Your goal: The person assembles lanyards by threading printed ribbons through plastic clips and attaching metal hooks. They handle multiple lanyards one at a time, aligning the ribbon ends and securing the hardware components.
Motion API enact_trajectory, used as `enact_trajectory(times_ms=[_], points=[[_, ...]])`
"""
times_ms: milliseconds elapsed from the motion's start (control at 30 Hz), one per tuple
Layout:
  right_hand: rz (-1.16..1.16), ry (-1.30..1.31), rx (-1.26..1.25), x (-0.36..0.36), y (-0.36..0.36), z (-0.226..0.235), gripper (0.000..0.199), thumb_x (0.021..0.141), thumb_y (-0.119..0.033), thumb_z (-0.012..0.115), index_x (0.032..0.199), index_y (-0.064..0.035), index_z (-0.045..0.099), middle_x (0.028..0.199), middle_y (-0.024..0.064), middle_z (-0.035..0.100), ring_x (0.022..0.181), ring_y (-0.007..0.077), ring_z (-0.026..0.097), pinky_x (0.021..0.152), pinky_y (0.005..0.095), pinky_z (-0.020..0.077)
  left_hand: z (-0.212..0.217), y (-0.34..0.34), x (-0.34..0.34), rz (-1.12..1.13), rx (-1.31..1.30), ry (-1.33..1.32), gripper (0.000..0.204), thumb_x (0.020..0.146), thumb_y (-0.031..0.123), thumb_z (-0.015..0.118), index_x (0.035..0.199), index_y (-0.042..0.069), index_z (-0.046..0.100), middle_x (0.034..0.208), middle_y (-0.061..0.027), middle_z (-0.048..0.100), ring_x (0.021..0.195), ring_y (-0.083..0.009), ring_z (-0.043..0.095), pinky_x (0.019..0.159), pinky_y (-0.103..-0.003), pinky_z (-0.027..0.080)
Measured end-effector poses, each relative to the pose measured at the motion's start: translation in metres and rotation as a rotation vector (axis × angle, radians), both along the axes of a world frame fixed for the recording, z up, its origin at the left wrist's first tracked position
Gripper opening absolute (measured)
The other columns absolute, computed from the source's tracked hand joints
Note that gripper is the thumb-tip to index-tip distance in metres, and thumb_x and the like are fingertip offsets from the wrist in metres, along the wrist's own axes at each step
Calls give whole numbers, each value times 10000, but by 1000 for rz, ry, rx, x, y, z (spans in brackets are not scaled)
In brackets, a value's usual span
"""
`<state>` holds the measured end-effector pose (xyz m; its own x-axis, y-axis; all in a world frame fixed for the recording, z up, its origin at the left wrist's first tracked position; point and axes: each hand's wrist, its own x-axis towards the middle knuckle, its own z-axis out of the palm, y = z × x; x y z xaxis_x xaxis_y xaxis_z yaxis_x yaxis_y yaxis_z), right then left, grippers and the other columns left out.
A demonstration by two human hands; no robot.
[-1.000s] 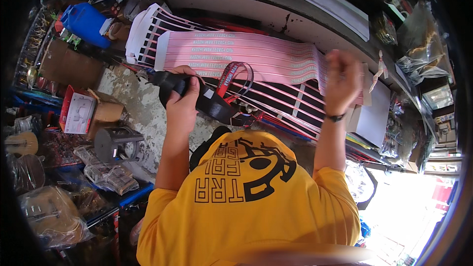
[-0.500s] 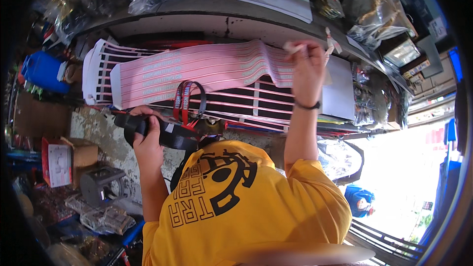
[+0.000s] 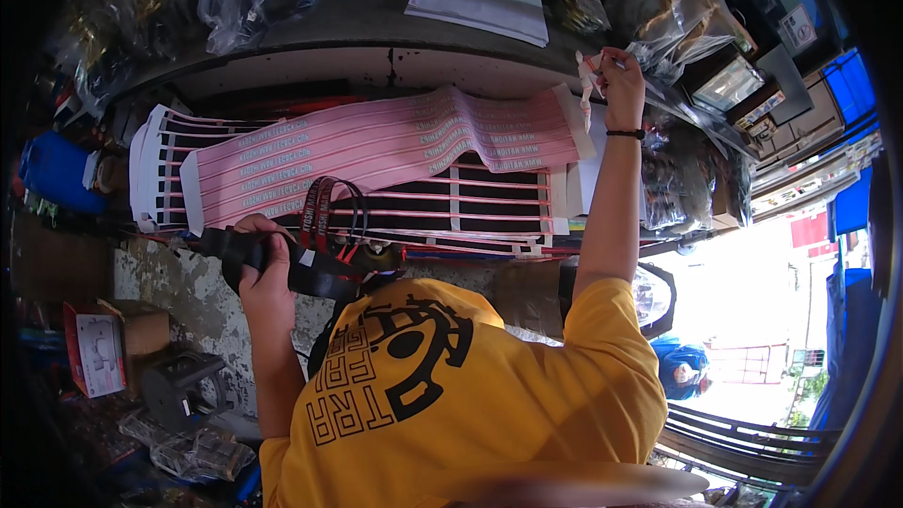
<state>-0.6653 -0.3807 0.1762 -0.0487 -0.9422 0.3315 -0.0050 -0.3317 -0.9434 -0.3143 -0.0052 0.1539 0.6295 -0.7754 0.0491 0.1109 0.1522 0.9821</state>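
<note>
In the head view, the left hand [image 3: 266,273] holds a black curved band [image 3: 324,277] which carries a small white label. The thumb lies across the front of the band and the other fingers are bent behind it, so the band is gripped between them, and its longer part goes out to the right of the fingers. Just beside this hand, on its right, a loop of red and black lettered strap [image 3: 317,210] stands up in front of the lower edge of a pink sheet of lettered strips [image 3: 367,146].

The right hand [image 3: 621,89] is raised beyond the right end of this pink sheet, and a black wristband [image 3: 625,134] is on its wrist. Its fingers are bent and close together at a crumpled whitish-pink paper strip [image 3: 587,94], which hangs on the left side of the fingertips. (I cannot tell if the fingers really pinch the strip or only touch it.)

The pink sheet lies with a wave near its right part, over a striped sheet [image 3: 489,198] of black, pink and white. Behind them, on a dark shelf [image 3: 357,14], are white papers [image 3: 480,9] with a black clip. A blue container [image 3: 58,172] stands at the far left, and lower there is a red and white box [image 3: 97,353].
</note>
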Motion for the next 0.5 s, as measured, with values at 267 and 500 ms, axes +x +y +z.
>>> enact_trajectory(times_ms=[267,500], points=[[-427,518,-557,4,-9,6,85,856,-122,630,924,-74,644,808,54,662,689,188,587,651,311,450,-1,-5,2,37,-40,-51,90,957,75,510,1040,101,486,902,9,515,802,-69,480,709,-205,420],[-358,786,-464,13,7,-11,192,897,-141,530,1079,-140,590,862,132,674,800,357,639,683,425,491,-5,-8,3,42,-50,-64,95,952,71,516,1040,95,490,898,7,511,795,-69,482,704,-205,418]])
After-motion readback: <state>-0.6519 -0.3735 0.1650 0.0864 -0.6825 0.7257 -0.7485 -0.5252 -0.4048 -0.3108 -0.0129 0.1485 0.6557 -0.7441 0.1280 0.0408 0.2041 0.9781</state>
